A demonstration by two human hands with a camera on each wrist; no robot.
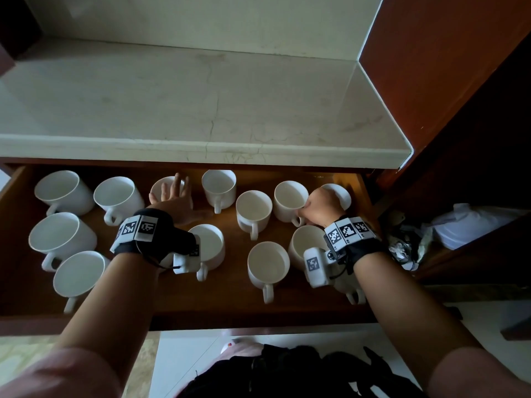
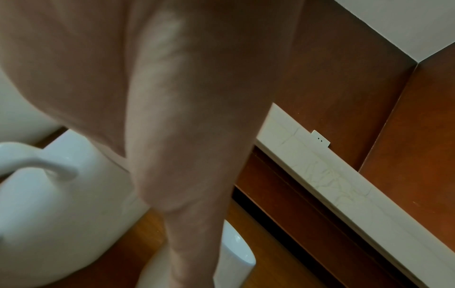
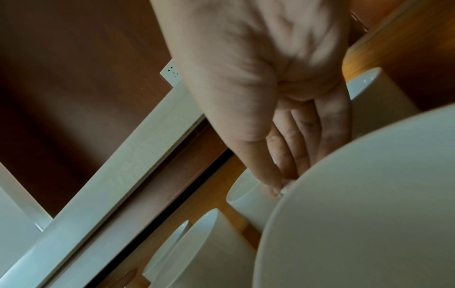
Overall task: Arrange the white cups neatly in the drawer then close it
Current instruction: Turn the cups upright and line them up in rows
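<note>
White ceramic cups (image 1: 253,209) are standing upright and scattered across the floor of the open wooden drawer (image 1: 17,282), handles pointing mostly toward its front edge. The left hand (image 1: 175,198) is hovering with fingers spread, holding nothing, over a cup (image 1: 158,189) near the back edge. The right hand (image 1: 320,208) is curling its fingers at the handle of a cup (image 1: 290,196) toward the back right corner. These cups are likely rigid, glazed, slippery and chip-prone; the handle or the body offers the safest hold.
</note>
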